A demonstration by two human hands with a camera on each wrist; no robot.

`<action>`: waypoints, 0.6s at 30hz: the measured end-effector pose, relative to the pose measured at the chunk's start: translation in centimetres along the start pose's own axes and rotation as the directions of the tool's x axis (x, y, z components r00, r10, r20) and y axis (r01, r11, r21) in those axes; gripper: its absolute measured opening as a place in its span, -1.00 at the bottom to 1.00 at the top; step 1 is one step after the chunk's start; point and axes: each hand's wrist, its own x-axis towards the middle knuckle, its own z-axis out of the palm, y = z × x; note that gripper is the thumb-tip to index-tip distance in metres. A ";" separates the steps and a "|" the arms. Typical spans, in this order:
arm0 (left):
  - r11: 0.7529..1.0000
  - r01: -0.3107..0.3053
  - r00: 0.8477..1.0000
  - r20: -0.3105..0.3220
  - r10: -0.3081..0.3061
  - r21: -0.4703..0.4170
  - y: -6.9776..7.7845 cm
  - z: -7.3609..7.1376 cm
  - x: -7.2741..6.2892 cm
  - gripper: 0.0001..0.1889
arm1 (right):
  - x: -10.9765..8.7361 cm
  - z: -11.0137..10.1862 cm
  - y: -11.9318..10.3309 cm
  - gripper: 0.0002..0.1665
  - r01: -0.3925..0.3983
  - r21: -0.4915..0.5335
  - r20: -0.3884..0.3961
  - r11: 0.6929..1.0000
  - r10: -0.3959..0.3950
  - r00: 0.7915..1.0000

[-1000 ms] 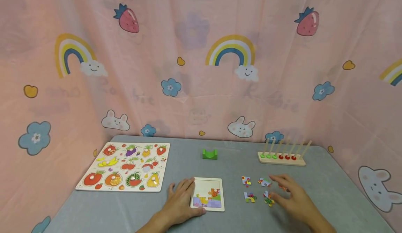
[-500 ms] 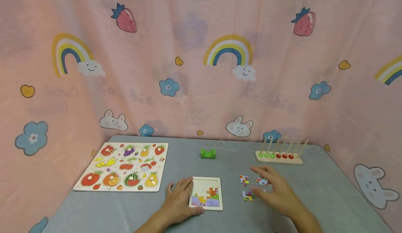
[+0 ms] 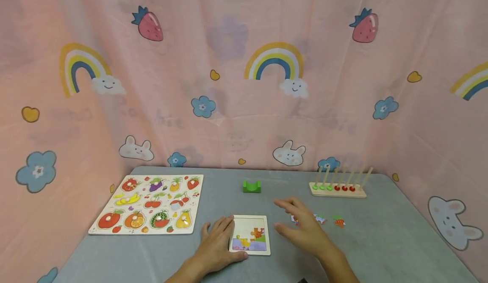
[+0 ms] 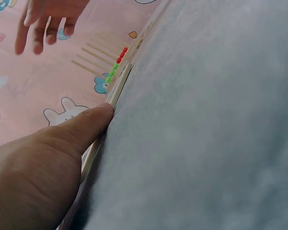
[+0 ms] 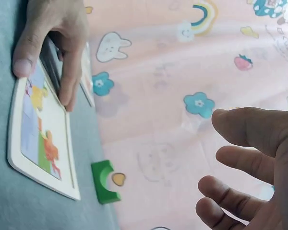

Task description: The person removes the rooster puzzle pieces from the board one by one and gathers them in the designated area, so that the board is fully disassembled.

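Note:
A small wooden jigsaw tray (image 3: 248,225) lies on the grey table, partly filled with pieces along its near and right sides. My left hand (image 3: 215,245) holds the tray at its left side, fingers along that edge and thumb (image 4: 98,117) at the near edge. My right hand (image 3: 306,232) hovers right of the tray, thumb and fingers spread apart, with nothing between them in the right wrist view. Loose jigsaw pieces lie around it: a red one (image 3: 339,221), a lilac one (image 3: 319,219) and one partly covered by the hand (image 3: 293,218). Others are hidden beneath it.
On the left lies a fruit peg puzzle board (image 3: 177,213). A green block with a scooped top (image 3: 251,187) stands behind the tray. At the back right is a wooden peg rack (image 3: 337,190) with green and red beads. A pink printed curtain (image 3: 236,126) hangs behind the table.
My right hand has moved left from above the right-hand pieces towards the tray, uncovering the red piece and covering others. My left hand has stayed on the tray. The head view has shifted slightly.

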 end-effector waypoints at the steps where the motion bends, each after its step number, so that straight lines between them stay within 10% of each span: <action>1: 1.000 0.001 1.000 0.000 -0.001 -0.001 0.0 0.0 0.0 0.10 | 0.1 0.4 0.0 -0.40 -0.016 0.006 0.007 1.000 0.016 1.000; 18: 1.000 0.000 1.000 0.001 0.000 0.001 -0.1 0.1 0.0 0.10 | -0.3 6.2 3.2 -0.47 -0.070 0.037 0.091 0.997 0.067 0.994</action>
